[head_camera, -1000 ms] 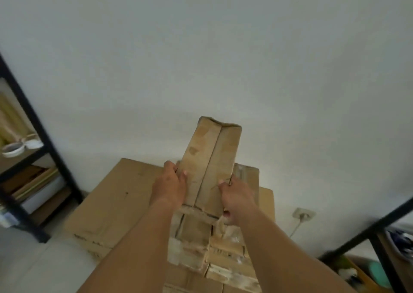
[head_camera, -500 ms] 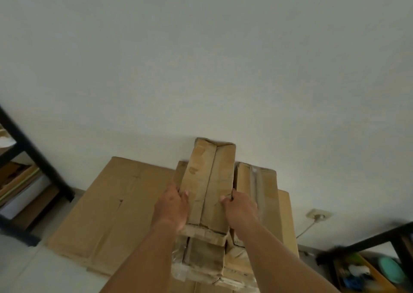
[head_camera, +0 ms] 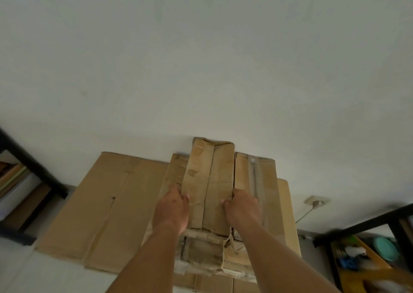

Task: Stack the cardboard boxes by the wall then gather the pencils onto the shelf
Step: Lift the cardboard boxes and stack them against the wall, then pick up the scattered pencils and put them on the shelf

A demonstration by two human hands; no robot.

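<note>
Head view shows both hands clamped on the narrow cardboard box [head_camera: 210, 187], left hand [head_camera: 172, 207] and right hand [head_camera: 242, 207] pressing its long sides. Its far end touches the wall [head_camera: 201, 69], atop other boxes [head_camera: 257, 181] stacked against that wall. Being narrow and crumpled, it could tip sideways or slide off once released. No pencils are visible.

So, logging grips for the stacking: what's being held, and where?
The narrow box, gripped by both hands on its long sides: left hand left side, right hand right side.
</note>
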